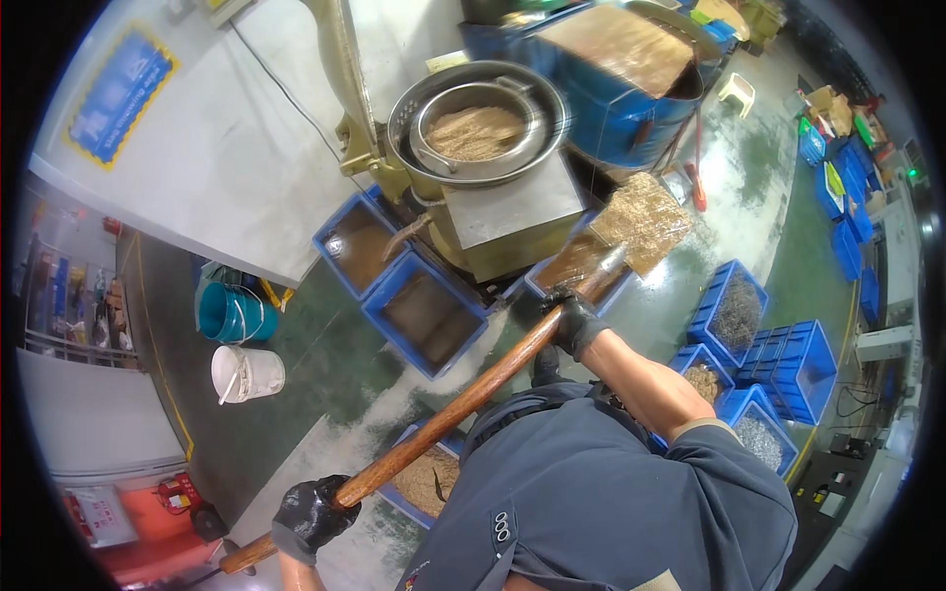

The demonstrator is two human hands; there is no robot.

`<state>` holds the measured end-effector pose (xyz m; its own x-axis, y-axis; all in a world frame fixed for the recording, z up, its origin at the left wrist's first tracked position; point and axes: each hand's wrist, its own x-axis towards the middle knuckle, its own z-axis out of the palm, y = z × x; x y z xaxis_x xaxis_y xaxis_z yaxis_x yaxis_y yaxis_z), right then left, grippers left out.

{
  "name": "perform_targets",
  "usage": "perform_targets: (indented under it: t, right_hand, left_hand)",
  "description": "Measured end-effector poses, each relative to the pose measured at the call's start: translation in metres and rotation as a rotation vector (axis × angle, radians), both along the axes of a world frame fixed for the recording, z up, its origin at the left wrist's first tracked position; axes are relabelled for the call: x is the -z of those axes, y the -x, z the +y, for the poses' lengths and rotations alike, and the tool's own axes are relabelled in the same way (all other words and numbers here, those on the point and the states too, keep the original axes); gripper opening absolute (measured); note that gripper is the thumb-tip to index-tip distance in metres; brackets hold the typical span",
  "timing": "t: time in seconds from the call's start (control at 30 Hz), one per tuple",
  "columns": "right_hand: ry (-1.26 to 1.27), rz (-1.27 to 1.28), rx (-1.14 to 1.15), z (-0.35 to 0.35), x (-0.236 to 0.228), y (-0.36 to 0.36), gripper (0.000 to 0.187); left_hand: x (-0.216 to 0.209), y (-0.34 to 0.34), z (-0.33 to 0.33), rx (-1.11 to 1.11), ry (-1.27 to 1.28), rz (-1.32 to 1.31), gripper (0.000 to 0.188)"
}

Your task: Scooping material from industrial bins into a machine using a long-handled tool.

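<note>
Both my hands, in black gloves, grip the long wooden handle of a shovel (443, 419), which slants from lower left to upper right across my front. Near the handle's rear end, my left hand (315, 517) is closed around it. My right hand (576, 320) is closed farther up, close to the metal socket. Tan granular material (642, 222) covers the shovel's blade, so the metal is mostly hidden. The blade is beside a blue bin (616, 298), partly behind the shovel. To its left, a round steel basin (399, 138) on a machine holds a smaller pan with similar material.
Two blue bins (370, 303) sit at the machine's base. A large blue drum (616, 128) stands behind. Several blue bins (788, 369), some with metal bits, are at right. A teal bucket (236, 312) and white bucket (261, 374) stand left; another bin (419, 512) lies below the handle.
</note>
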<state>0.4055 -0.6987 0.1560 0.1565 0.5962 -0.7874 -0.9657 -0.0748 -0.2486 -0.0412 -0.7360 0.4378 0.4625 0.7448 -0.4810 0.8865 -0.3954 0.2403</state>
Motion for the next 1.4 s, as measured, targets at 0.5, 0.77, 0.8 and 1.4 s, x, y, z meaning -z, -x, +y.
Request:
perform_targets:
  t: [0.5, 0.77, 0.8, 1.4]
  right_hand:
    - [0.093, -0.111, -0.039, 0.004, -0.036, 0.002, 0.010]
    - [0.144, -0.130, -0.038, 0.010, -0.044, -0.005, 0.015]
    - [0.142, -0.108, -0.039, 0.013, -0.047, -0.007, 0.015]
    - [0.154, -0.194, -0.339, 0.101, -0.171, 0.029, 0.017]
  left_hand:
    - [-0.005, -0.003, 0.011, 0.005, -0.002, -0.037, 0.026]
    - [-0.002, 0.000, 0.018, -0.005, 0.026, -0.041, 0.030]
    - [-0.002, 0.001, 0.020, -0.020, 0.049, -0.031, 0.030]
    - [-0.018, 0.018, -0.032, -0.476, 0.327, -0.242, 0.032]
